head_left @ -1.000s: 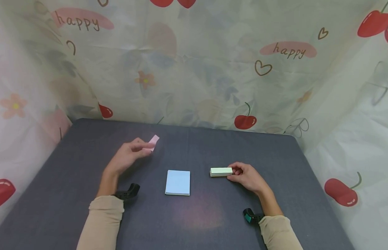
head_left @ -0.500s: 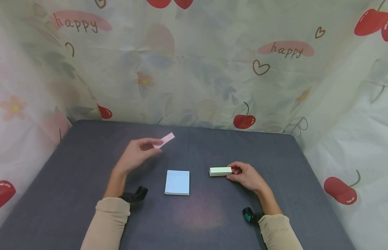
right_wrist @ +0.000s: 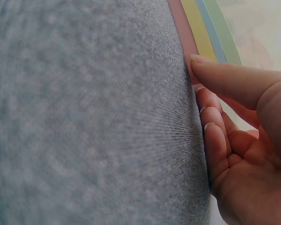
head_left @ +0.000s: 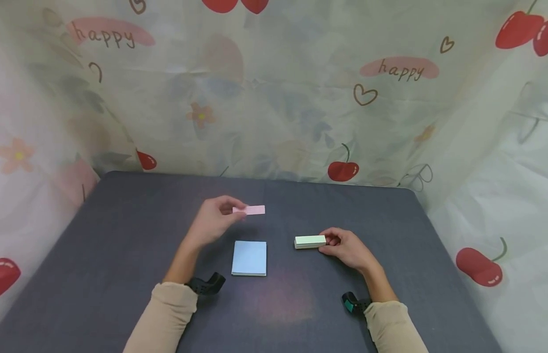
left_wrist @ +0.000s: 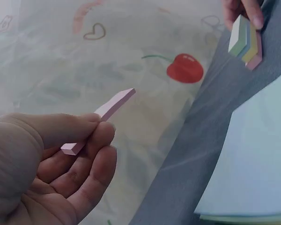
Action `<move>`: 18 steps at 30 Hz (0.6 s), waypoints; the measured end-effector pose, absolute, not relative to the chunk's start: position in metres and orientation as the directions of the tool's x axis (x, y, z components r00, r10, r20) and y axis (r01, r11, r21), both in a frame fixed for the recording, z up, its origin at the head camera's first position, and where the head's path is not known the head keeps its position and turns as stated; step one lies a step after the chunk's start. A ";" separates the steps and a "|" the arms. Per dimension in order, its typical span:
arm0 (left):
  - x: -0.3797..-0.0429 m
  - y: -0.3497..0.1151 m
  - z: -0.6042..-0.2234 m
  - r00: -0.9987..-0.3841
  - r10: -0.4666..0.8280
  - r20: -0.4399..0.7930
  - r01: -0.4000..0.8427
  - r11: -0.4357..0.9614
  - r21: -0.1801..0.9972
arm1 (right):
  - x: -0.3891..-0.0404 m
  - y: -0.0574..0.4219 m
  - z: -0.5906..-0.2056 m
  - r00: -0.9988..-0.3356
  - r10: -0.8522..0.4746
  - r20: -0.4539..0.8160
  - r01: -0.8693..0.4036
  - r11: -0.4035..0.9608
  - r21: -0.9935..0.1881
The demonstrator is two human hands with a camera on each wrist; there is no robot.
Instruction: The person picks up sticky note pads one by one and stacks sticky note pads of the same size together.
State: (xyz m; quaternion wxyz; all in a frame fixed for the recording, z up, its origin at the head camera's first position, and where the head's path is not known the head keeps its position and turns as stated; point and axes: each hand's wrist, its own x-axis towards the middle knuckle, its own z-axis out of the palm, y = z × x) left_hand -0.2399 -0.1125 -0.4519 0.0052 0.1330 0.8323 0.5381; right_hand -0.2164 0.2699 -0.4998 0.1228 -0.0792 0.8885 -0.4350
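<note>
Between thumb and fingers, my left hand (head_left: 214, 219) pinches a narrow pink sticky-note pad (head_left: 256, 210) above the table, behind the blue square. The left wrist view shows this pad (left_wrist: 116, 104) as a thin slab jutting out past the fingertips. My right hand (head_left: 348, 250) grips the right end of a small stack of strip-shaped sticky-note pads (head_left: 309, 241) resting on the table. Green lies on top of that stack, then blue, yellow and pink (right_wrist: 183, 35) at the bottom. A square light-blue sticky-note pad (head_left: 249, 258) lies flat between the hands, with paler layers under its edge.
A dark grey cloth covers the table (head_left: 282, 314). Behind it and along both sides hangs a pale curtain (head_left: 265, 98) printed with cherries, hearts and flowers. Each wrist wears a black band, the left band (head_left: 206, 284) hanging close over the cloth.
My left hand has moved right and slightly nearer with the pink pad, which has turned from slanted to nearly level across the view. My right hand and its stack have stayed in place.
</note>
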 end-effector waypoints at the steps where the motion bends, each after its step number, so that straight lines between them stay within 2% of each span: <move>1: -0.240 -0.109 -0.452 -0.966 0.221 0.130 0.209 0.385 0.899 | -0.216 0.270 -0.500 -0.958 -0.248 -0.147 -0.037 0.611 -0.791; 8: -0.238 -0.090 -0.448 -0.974 0.217 0.066 0.146 0.375 0.916 | -0.217 0.270 -0.500 -0.957 -0.260 -0.129 -0.058 0.605 -0.794; 18: -0.236 -0.063 -0.445 -0.950 0.285 0.127 0.216 0.306 0.927 | -0.216 0.270 -0.498 -0.959 -0.248 -0.134 -0.051 0.621 -0.783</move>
